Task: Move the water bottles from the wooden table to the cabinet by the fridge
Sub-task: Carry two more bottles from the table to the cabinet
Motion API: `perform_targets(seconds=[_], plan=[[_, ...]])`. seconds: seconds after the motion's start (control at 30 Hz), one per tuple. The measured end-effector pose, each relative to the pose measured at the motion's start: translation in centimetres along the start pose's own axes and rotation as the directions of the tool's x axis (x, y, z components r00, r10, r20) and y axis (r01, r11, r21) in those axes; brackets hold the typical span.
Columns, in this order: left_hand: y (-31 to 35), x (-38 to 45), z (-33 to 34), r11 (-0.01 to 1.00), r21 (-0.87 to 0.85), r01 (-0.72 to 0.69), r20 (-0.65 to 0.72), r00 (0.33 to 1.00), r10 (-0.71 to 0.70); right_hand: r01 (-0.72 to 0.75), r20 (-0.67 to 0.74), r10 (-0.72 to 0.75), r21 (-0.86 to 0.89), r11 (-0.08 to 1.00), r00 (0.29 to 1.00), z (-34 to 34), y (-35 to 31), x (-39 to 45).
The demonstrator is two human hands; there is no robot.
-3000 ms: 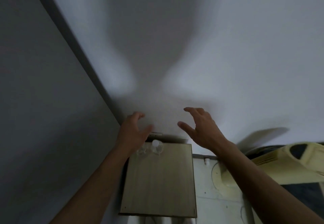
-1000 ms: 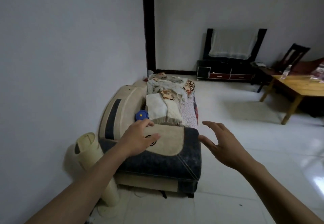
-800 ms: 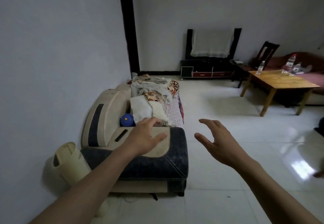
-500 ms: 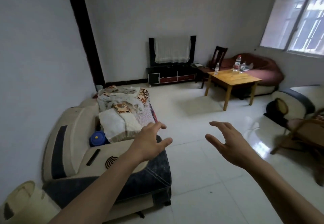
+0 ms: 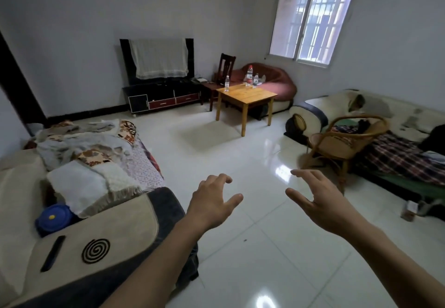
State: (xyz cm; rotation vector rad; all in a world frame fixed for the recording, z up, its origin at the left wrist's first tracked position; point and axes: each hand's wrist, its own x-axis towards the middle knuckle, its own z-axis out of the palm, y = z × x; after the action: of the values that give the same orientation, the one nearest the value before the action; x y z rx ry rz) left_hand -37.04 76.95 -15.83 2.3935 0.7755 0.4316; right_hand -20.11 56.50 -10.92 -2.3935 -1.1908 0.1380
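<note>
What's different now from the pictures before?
The view turned from the wall and small cabinet out to the room; the wooden table and its bottles now show ahead. Left hand and right hand stay open, holding nothing.

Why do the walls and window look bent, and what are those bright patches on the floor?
In the head view the wide-angle lens bows the barred window and the walls near the edges. The glossy white tiled floor mirrors the daylight as glare patches. The small clear water bottles on the light wooden table look soft and distant. Both bare hands, left hand and right hand, are slightly blurred.
</note>
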Motion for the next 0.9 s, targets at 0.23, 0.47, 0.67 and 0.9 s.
perform_targets(seconds=[0.23, 0.47, 0.67, 0.9], plan=[[3.8, 2.7, 3.4, 0.999, -0.015, -0.050, 0.090, 0.995, 0.051, -0.082, -0.041, 0.083, 0.006, 0.997, 0.996, -1.9, 4.6, -0.3], [8.8, 7.5, 4.9, 0.997, 0.043, -0.066, 0.055, 0.996, 0.063, -0.038, -0.075, 0.044, 0.075, 0.996, 0.996, -3.7, 8.1, 3.6], [11.4, 11.5, 6.3, 0.993, 0.118, -0.028, 0.025, 0.999, 0.025, -0.030, -0.076, 0.038, 0.107, 0.994, 0.996, -5.5, 13.3, 7.1], [11.6, 16.3, 8.1, 0.988, 0.151, 0.008, 0.054, 0.998, -0.016, -0.019, -0.061, 0.027, 0.121, 0.992, 0.998, -5.9, 15.7, 11.8]])
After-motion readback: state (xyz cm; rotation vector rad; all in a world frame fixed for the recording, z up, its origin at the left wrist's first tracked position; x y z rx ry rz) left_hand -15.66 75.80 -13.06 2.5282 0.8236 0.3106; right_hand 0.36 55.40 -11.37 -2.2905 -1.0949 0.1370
